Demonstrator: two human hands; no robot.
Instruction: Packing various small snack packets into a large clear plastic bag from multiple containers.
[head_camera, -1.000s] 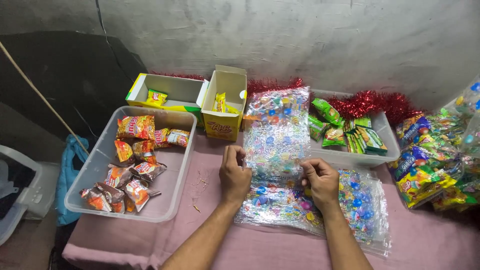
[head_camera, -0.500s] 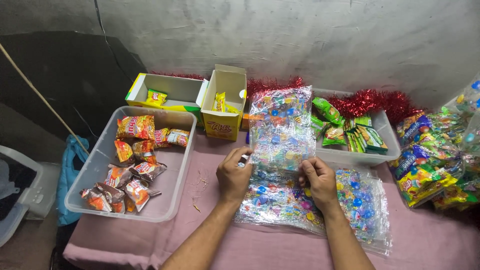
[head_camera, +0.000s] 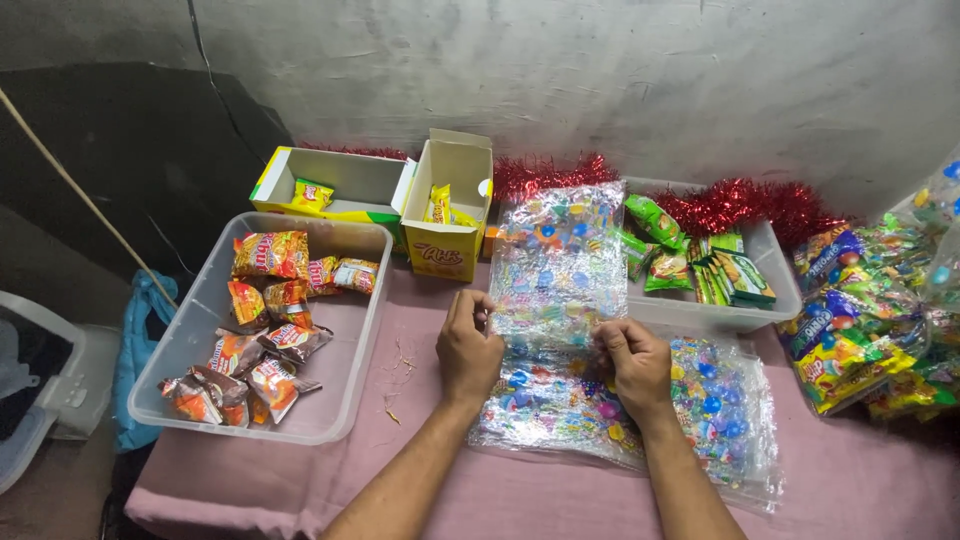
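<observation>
A clear plastic bag (head_camera: 556, 262) printed with colourful balloons stands upright from the table, its top leaning against the bin behind. My left hand (head_camera: 468, 345) pinches its lower left edge. My right hand (head_camera: 634, 362) pinches its lower right edge. Under both hands lies a flat stack of the same printed bags (head_camera: 640, 415) on the pink tablecloth (head_camera: 420, 450).
A clear bin (head_camera: 345, 335) of orange snack packets sits at left. Two open yellow cardboard boxes (head_camera: 445, 205) stand behind it. A second clear bin (head_camera: 770, 280) holds green packets, with red tinsel (head_camera: 745, 205) behind. Filled treat bags (head_camera: 860, 310) pile at right.
Both hands have lifted the top bag's near edge off the stack and shifted slightly; the bag still stands upright between them.
</observation>
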